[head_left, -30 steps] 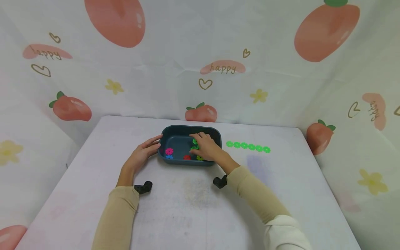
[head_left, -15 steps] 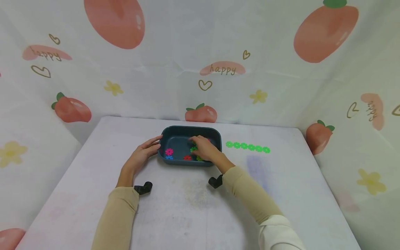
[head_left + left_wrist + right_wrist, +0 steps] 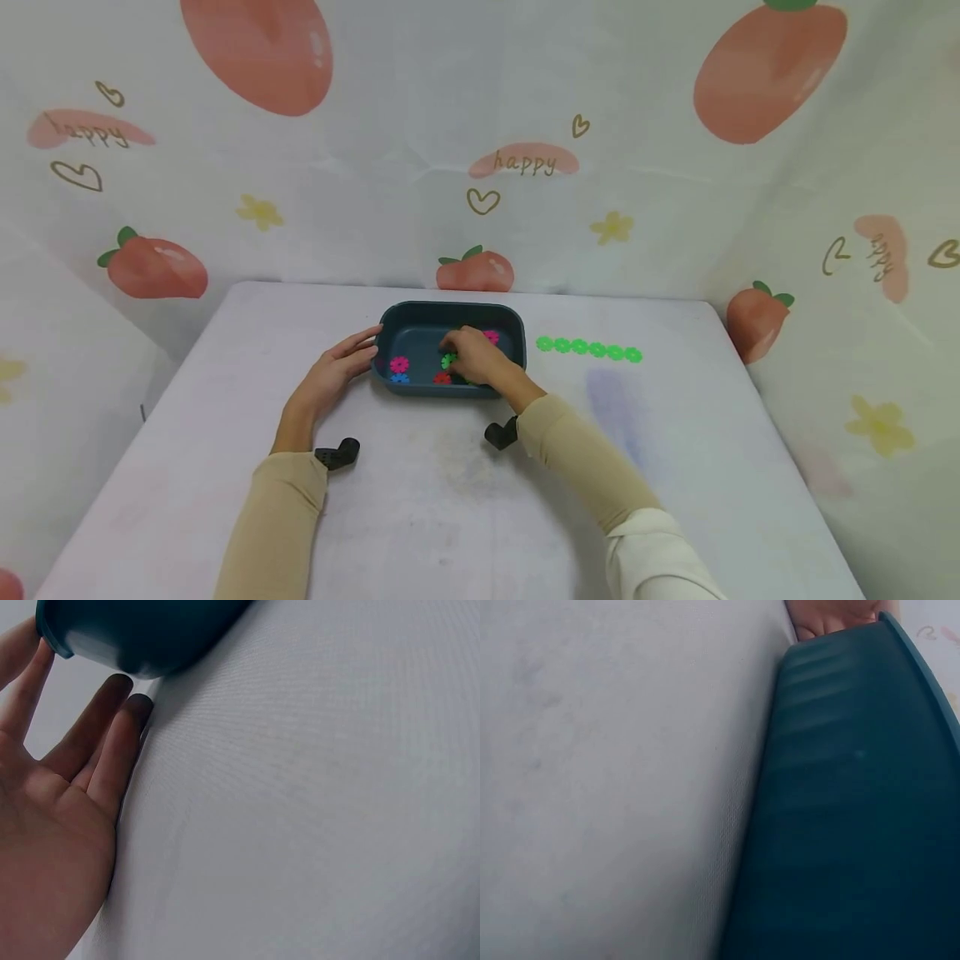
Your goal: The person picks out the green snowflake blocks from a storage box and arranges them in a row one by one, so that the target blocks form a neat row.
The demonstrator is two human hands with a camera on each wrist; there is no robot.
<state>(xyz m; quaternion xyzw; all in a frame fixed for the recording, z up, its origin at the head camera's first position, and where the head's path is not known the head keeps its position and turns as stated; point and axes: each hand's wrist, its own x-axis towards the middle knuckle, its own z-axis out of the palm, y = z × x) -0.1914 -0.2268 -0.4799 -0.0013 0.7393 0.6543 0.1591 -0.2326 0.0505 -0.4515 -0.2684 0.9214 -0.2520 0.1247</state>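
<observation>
A dark teal tray (image 3: 408,390) sits near the table's back edge. My left hand (image 3: 327,379) reaches its left end with nearly straight fingers. In the left wrist view, fingertips of the left hand (image 3: 60,802) touch the tray's rim (image 3: 56,641). My right hand (image 3: 480,357) is down inside the tray, fingers bent toward the thumb around a green flower-shaped plastic piece (image 3: 448,361). Its fingertips are partly hidden. Also in the tray are pink pieces (image 3: 399,365), a blue piece (image 3: 400,378) and a red piece (image 3: 442,378). The right wrist view shows the tray's outer wall (image 3: 855,787).
Right of the tray, several bright green flower pieces (image 3: 588,347) lie in a row on the white table (image 3: 420,500). A cloth (image 3: 360,208) printed with fruit and hearts hangs behind. Black wrist-worn devices (image 3: 339,454) show under both forearms.
My right hand has moved a little left in the tray, and its fingers have drawn together around a green piece. A pink piece shows behind it. The left hand stays at the tray's end.
</observation>
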